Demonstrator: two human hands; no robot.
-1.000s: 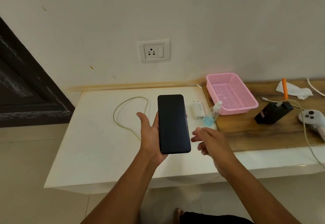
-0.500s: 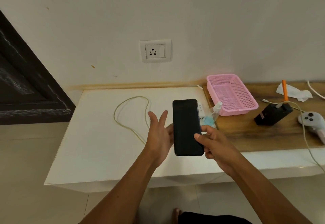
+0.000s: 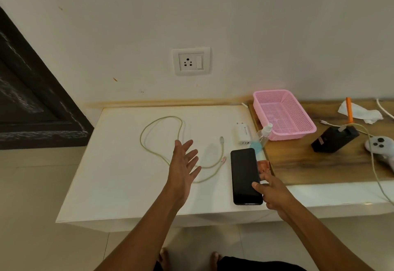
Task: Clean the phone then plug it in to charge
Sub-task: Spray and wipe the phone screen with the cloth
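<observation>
Phone (image 3: 245, 175) pinched at right edge, right hand (image 3: 271, 192), screen up

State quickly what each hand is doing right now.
Left hand: open, fingers spread, holding nothing.
Right hand: holding the phone by its edge.

There is one view only, a wide-angle camera worn on the person's head, so no second view shares any part of the scene. It looks forward and steeply down from above the near edge of the white table (image 3: 119, 185), facing the wall beyond it. The wall socket (image 3: 191, 61) sits a little above the table's far edge, just left of the picture's centre. The table lies at arm's reach, both forearms entering from the bottom edge; floor shows below and left of the table.
</observation>
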